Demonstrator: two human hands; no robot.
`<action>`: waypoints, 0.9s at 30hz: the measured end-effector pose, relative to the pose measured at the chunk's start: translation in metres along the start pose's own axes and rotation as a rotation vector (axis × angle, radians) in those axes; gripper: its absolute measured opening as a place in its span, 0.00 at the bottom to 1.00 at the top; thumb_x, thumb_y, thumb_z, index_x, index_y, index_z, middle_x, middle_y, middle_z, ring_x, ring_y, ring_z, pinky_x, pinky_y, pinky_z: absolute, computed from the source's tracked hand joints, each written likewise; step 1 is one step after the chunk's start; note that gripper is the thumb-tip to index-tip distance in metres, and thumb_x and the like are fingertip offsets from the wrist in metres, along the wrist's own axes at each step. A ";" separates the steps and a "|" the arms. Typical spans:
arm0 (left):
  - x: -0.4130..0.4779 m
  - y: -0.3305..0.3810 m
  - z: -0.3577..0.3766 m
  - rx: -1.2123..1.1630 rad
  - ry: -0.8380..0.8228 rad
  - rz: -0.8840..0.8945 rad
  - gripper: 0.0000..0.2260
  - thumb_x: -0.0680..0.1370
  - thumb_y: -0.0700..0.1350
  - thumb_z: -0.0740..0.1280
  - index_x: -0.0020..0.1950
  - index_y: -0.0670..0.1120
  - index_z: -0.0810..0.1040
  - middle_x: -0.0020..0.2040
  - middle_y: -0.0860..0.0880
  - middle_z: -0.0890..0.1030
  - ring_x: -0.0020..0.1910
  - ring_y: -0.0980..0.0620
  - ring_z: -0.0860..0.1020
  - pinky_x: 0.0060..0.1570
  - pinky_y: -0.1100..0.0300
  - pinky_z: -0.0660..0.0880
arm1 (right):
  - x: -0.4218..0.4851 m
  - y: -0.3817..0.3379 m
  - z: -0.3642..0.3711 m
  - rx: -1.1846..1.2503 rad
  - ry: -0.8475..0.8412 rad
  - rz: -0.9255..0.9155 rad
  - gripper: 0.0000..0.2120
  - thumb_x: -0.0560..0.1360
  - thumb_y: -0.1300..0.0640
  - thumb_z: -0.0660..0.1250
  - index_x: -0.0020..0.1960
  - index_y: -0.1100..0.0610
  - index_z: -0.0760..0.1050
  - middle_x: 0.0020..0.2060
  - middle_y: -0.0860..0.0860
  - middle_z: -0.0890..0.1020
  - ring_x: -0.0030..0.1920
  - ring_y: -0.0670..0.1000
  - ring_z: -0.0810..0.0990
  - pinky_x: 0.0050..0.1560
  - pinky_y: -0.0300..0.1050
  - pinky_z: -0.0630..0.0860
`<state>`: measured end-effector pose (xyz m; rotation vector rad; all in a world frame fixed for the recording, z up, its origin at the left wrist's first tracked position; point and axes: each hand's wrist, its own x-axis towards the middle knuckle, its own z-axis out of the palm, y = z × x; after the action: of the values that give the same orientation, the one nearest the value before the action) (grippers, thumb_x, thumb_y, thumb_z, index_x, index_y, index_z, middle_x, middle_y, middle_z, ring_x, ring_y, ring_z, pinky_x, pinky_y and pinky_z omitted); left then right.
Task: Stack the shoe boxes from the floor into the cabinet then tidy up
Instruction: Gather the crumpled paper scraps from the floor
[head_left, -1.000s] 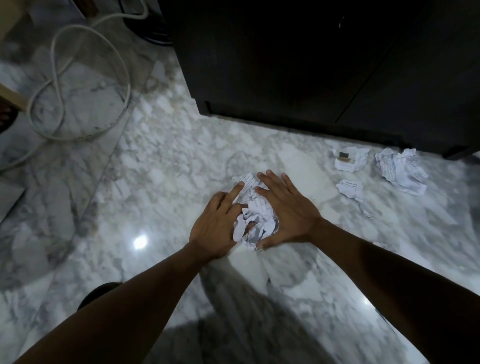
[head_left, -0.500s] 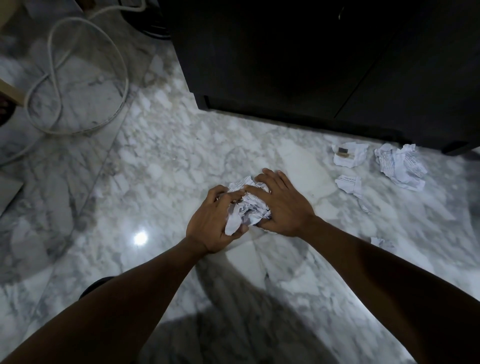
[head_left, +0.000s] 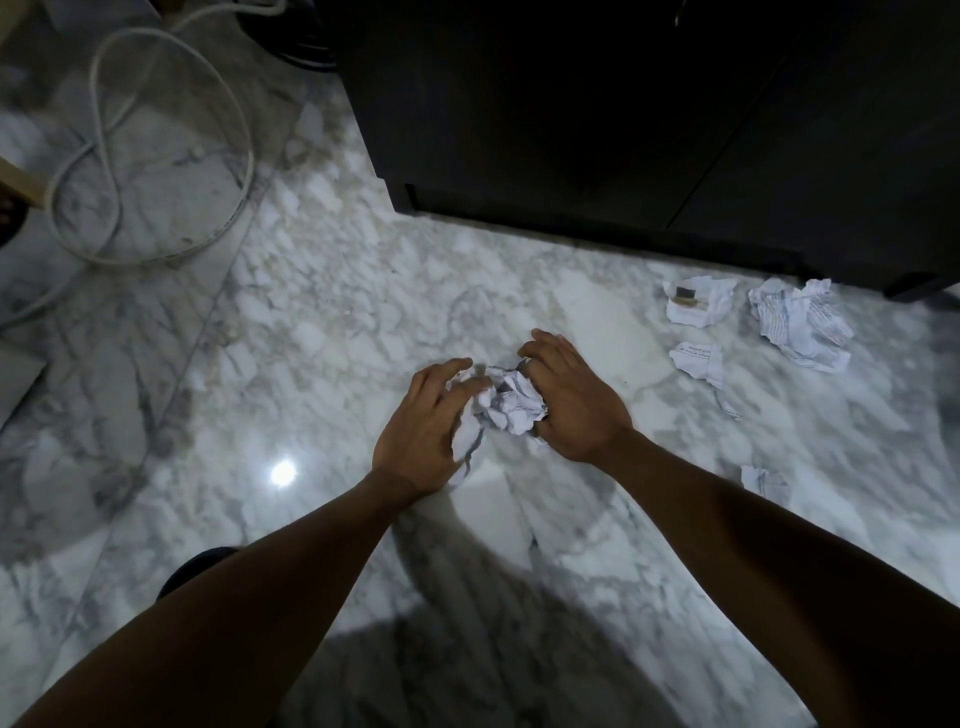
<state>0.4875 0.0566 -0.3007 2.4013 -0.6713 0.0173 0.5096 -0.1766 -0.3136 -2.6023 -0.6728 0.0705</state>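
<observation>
Both hands have drawn closer since the earlier frame, bunching the flattened paper wad (head_left: 506, 402) tighter on the marble floor (head_left: 322, 332). Left hand (head_left: 423, 428) and right hand (head_left: 571, 400) cup it between curled fingers. Cabinet (head_left: 623, 114) doors are shut; its contents are hidden. More crumpled, printed scraps (head_left: 797, 325) lie right.

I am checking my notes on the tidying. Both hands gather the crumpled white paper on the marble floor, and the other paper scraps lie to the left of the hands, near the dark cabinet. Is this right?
Not quite. In the head view the other paper scraps lie to the right of the left hand and right hand, not the left. The rest holds: both hands gather the crumpled white paper on the marble floor, near the dark cabinet.
</observation>
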 end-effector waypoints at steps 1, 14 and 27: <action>0.000 -0.002 0.001 0.013 -0.005 0.025 0.26 0.74 0.53 0.67 0.68 0.41 0.74 0.70 0.41 0.72 0.66 0.41 0.70 0.60 0.48 0.74 | 0.000 0.001 0.000 0.007 0.002 0.000 0.24 0.74 0.45 0.62 0.61 0.61 0.74 0.64 0.57 0.74 0.75 0.59 0.64 0.77 0.56 0.59; 0.003 0.003 -0.001 -0.119 0.056 -0.091 0.29 0.73 0.64 0.69 0.66 0.47 0.75 0.63 0.51 0.75 0.65 0.49 0.73 0.61 0.58 0.74 | 0.002 -0.001 -0.008 0.003 0.033 -0.061 0.36 0.68 0.35 0.69 0.60 0.63 0.74 0.62 0.58 0.74 0.73 0.59 0.66 0.77 0.53 0.58; 0.000 0.000 0.002 -0.036 0.033 -0.079 0.32 0.79 0.46 0.63 0.80 0.47 0.52 0.64 0.45 0.74 0.67 0.47 0.68 0.55 0.56 0.74 | 0.005 0.003 0.000 0.011 0.106 -0.071 0.19 0.74 0.50 0.67 0.56 0.64 0.75 0.60 0.59 0.76 0.69 0.62 0.70 0.74 0.55 0.63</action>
<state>0.4877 0.0554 -0.3025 2.3858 -0.5572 0.0113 0.5156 -0.1766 -0.3146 -2.5487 -0.7239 -0.0848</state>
